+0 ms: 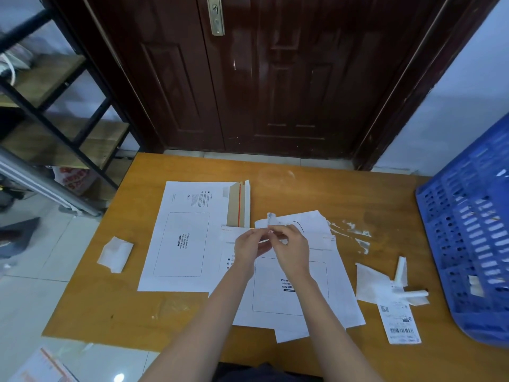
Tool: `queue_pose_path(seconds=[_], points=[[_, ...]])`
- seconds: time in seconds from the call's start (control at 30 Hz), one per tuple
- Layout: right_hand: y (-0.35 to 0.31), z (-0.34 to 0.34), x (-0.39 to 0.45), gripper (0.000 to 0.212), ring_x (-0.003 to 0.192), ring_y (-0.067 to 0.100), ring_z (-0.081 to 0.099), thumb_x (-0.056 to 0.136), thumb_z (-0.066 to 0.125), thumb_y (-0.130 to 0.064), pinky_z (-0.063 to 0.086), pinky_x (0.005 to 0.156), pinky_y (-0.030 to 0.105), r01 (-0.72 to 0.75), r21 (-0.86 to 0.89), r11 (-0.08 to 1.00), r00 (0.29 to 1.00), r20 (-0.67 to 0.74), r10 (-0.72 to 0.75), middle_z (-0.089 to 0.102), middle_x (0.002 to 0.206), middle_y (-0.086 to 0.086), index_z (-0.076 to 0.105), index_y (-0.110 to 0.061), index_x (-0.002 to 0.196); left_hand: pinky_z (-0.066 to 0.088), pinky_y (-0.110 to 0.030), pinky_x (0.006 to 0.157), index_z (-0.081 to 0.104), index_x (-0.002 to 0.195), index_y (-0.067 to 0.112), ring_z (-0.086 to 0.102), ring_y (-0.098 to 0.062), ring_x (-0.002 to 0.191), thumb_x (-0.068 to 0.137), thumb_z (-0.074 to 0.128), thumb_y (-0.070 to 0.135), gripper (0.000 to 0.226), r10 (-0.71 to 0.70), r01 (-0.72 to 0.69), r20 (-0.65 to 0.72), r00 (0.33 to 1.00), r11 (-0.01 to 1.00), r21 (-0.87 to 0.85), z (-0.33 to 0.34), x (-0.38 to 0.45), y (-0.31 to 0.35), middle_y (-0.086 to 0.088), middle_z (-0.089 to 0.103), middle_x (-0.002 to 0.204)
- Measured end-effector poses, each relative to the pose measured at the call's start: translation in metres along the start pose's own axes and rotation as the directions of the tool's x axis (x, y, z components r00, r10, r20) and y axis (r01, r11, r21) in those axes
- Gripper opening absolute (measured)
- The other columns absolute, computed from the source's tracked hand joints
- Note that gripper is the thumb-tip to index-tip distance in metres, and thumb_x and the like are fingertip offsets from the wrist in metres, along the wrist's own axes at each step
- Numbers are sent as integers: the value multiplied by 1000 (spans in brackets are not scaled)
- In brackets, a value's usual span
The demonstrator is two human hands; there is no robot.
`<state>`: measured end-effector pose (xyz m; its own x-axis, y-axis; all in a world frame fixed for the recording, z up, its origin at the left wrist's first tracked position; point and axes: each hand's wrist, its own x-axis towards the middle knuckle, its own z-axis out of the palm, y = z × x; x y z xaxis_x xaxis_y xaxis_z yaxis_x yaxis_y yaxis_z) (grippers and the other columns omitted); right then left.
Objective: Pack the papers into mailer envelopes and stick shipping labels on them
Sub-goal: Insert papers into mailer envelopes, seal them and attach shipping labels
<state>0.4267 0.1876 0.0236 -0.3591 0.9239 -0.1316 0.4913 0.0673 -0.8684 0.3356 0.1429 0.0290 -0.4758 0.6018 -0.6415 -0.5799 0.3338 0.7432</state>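
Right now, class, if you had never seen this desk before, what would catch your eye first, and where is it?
Both hands meet mid-table: the left hand and right hand pinch a small white strip over the near mailer envelope. To its left lies a second mailer envelope, its flap open and showing a red strip. A shipping label lies by the blue crate at the right edge.
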Motion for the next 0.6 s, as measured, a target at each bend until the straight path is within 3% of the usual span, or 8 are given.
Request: queue_pose_path(seconds=[0.13,0.33,0.5,0.6], points=[[2,-1,-3,12,84,3,63,87,67,-26,51,77,19,-2,-8,1000,1000,-10,2,65,94,-11,72,-22,96,59,-29,78,70,95,-4,72,-22,86,86,60,7,18,20,-18,-49,999,1000,25,1,-3,-2,-15,74,92],[3,-3,-7,5,80,-1,63,87,65,-30,47,69,14,-25,-52,998,1000,3,25,67,85,-15,66,-25,86,58,-26,75,70,92,-4,72,-24,84,87,63,8,15,30,-28,-59,998,999,37,-5,-8,-7,-16,74,90],[3,-3,-10,10,78,5,65,87,62,-27,50,69,21,-77,-117,990,997,2,78,71,81,-12,71,-22,86,55,-18,63,71,88,1,71,-17,80,91,61,11,14,126,-114,-51,991,976,186,-7,-11,-8,-12,73,89],[0,-3,-10,14,75,8,64,89,59,-27,46,62,18,-68,-193,979,997,12,71,71,81,-9,72,-20,87,54,-16,60,72,86,5,70,-16,80,90,63,12,12,186,-158,-82,979,949,275,-6,-12,-9,-10,73,88]])
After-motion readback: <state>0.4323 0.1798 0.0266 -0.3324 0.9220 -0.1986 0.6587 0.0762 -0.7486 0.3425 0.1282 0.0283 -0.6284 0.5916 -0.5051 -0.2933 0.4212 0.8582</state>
